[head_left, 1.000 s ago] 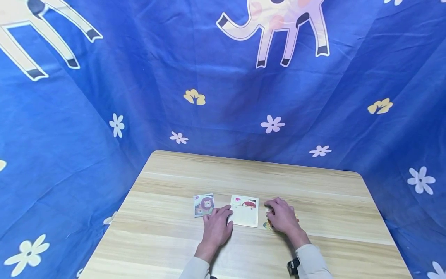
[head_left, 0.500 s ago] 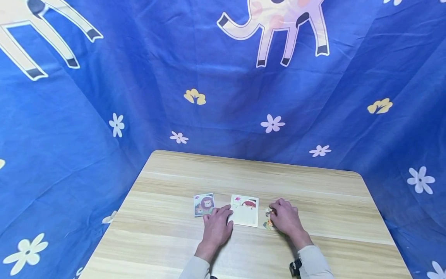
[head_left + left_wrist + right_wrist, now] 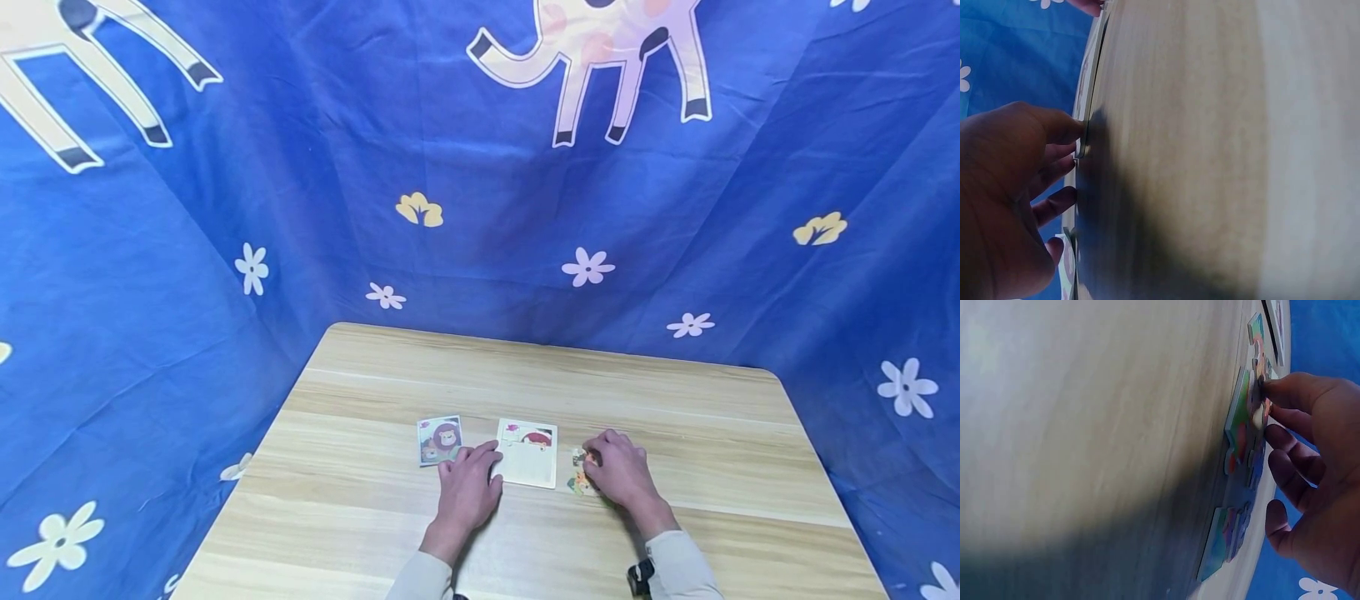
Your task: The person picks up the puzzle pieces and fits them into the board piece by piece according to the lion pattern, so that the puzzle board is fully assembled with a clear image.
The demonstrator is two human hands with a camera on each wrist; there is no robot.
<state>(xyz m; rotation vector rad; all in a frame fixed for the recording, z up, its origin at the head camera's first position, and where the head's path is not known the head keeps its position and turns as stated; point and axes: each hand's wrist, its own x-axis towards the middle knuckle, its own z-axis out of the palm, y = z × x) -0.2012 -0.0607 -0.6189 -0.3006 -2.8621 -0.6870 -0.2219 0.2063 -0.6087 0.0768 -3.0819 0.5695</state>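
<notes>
A square puzzle board lies on the table, pale across its lower part, with reddish-brown and pink picture parts along its top. My left hand rests at the board's left side; in the left wrist view its thumb touches the edge near a corner, fingers apart. Right of the board, my right hand pinches a small puzzle piece between thumb and index finger, low over the others. Several loose colourful pieces lie beneath and beside that hand, partly hidden by it in the head view.
A picture card with a purple-maned lion lies left of the board, close to my left fingers. All of it sits on a wood-grain table. Blue cloth with animals and flowers hangs behind and at the sides.
My right hand has shifted slightly right and towards me among the loose pieces, uncovering more of those at its left. My left hand and the board have stayed in place.
</notes>
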